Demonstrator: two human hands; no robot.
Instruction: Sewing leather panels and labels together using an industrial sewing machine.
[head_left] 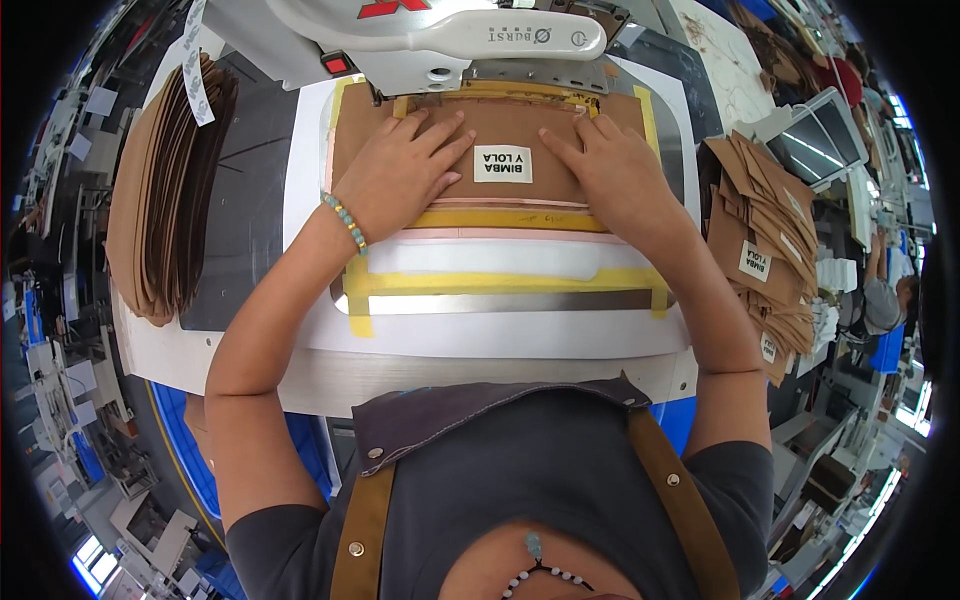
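Where hands (402, 172) rest, panel (505, 125) crosswise, label (503, 164) inverted

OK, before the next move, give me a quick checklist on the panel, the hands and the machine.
1. Left hand on the flat brown panel: ok, spread over its left part.
2. Right hand on the panel: ok, over its right part.
3. Small white rectangular label uncovered: ok, between the hands, its print upside down in this view.
4. Both hands clear of the white machine arm: cannot tell; the height gap doesn't show.
5. Thick stack of brown pieces off the panel: ok, apart, to the left.
6. Loose pile of brown labelled pieces off the panel: ok, apart, to the right.
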